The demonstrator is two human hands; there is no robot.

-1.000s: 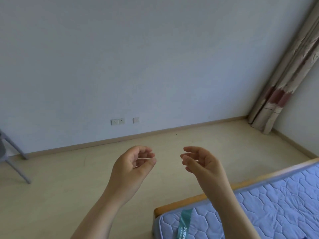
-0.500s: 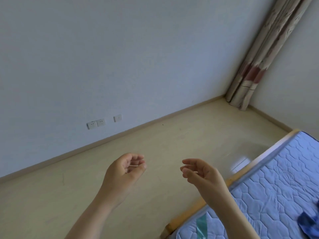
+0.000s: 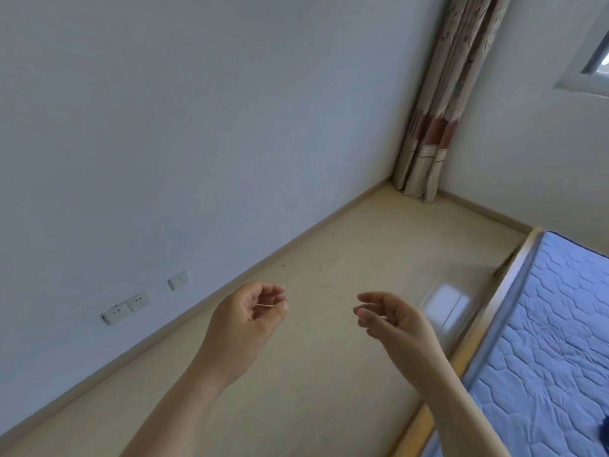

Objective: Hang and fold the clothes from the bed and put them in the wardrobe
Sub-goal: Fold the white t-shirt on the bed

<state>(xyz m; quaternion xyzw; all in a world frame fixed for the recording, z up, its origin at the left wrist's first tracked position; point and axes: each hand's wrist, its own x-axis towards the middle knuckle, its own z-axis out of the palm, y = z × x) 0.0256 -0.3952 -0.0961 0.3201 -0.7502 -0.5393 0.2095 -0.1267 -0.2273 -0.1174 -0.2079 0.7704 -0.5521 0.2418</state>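
Seemingly between garments, both hands hang raised over the floor (image 3: 329, 390). The left hand (image 3: 247, 318) and right hand (image 3: 392, 319) carry nothing, their fingers (image 3: 369, 296) loosely curled and relaxed, likely poised to reach. Just beside the right forearm lies the bed (image 3: 543, 341). A dark blue cloth (image 3: 605, 432) peeks in at the picture's right edge on the bed, probably a garment awaiting pickup. No wardrobe shows.

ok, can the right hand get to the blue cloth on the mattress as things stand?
Likely yes. The right hand is empty, raised beside the bed frame, and nothing lies between it and the mattress. Only a sliver of the blue cloth shows at the picture's edge.
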